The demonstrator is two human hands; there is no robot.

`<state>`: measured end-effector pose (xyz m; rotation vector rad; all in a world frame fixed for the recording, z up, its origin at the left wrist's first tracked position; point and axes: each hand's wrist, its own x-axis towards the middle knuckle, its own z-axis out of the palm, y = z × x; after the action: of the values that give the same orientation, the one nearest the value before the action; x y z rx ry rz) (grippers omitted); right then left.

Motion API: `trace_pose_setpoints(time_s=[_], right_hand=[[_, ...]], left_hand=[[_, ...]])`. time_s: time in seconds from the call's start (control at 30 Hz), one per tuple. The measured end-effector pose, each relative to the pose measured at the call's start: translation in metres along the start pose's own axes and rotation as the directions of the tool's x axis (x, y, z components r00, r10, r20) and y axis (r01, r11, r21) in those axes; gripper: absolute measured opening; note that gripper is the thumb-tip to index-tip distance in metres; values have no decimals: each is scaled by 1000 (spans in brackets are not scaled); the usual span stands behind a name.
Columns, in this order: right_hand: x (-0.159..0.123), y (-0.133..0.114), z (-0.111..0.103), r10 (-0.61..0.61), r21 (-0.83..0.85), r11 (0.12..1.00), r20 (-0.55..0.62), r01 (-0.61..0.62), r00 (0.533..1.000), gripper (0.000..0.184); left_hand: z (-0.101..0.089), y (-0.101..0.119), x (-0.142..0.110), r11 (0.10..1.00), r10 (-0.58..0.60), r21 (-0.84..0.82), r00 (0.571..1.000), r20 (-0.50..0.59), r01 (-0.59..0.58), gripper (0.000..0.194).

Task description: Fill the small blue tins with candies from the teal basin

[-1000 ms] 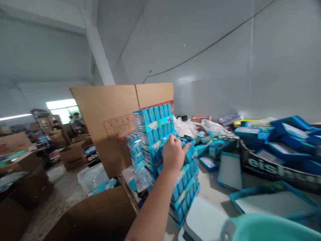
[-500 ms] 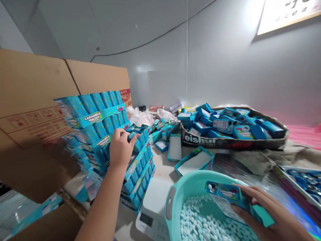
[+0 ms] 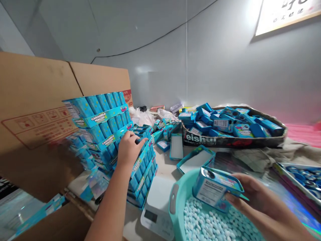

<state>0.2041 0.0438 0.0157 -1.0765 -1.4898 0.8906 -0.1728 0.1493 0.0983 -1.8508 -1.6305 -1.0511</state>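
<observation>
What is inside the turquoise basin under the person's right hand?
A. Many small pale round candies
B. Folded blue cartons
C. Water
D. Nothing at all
A: the turquoise basin is filled with small pale round candies, and the right hand holds a blue box over them.

Glossy printed cardboard forms the stacked blue candy boxes [image 3: 105, 130]. The teal basin [image 3: 179, 197] is smooth, slightly shiny plastic holding matt pale pellets [image 3: 210, 224]. The big carton [image 3: 37, 110] is matt brown corrugated cardboard.
</observation>
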Motion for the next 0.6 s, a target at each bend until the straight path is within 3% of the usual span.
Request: trace_pose_setpoints(time_s=[0.1,0.2,0.3,0.4,0.5,0.6], right_hand=[[15,-34,26,12,103,994,145,-28,989,36],[37,-38,64,-23,224,974,243,-34,970,37],[68,-16,107,-44,254,966,366,-54,930,40],[97,10,143,-68,188,982,512,-35,856,37],[108,31,165,-95,154,988,601,1,793,32],[102,61,179,-149,171,984,626,51,766,14]], left_hand=[[0,2,-1,994,-101,-37,995,-13,101,31],[0,1,-1,981,-173,-85,985,2,173,32],[1,-2,-1,968,-198,-147,979,47,203,29],[-1,-4,-1,953,-213,-202,974,77,225,26],[-6,-2,-3,939,-248,-226,966,75,259,22],[-9,1,-6,930,-290,-221,956,52,294,30]])
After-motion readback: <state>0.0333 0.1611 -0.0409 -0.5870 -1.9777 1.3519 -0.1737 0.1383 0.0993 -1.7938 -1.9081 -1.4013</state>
